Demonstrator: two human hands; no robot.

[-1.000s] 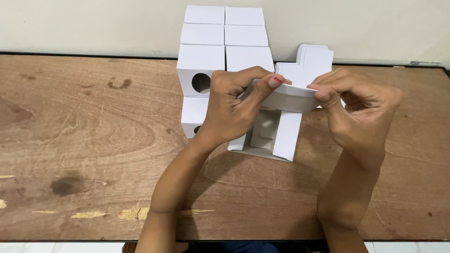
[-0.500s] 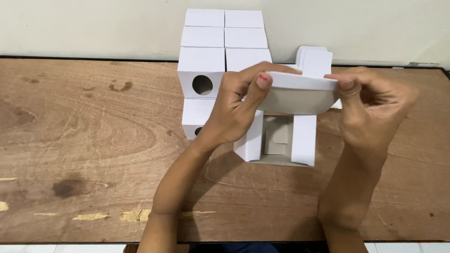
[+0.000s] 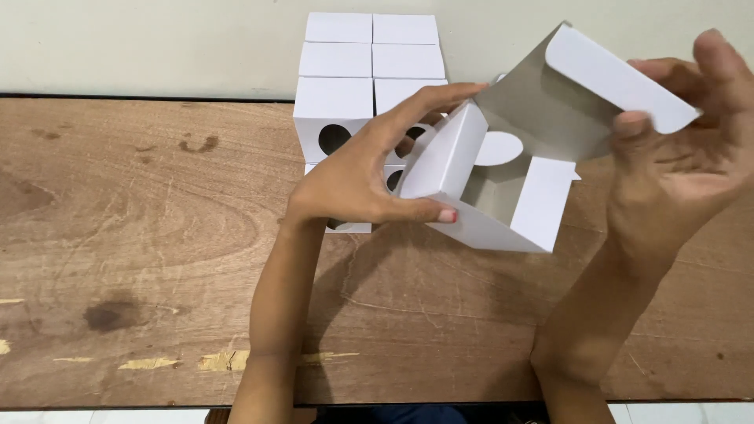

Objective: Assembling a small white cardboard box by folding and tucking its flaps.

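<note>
A brown table (image 3: 157, 235) fills the frame, with a stack of boxes (image 3: 369, 71) against the wall at upper centre. Right of centre an open carton (image 3: 503, 212) is held above the table: the left hand (image 3: 361, 180) grips its side wall to steady it, while the right hand (image 3: 683, 157) pinches the raised lid flap (image 3: 613, 74), keeping the carton open.

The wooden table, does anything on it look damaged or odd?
Yes. The wooden table has a dark stain near its front left and pale chipped patches along the front edge. The stacked white boxes look tidy.
</note>
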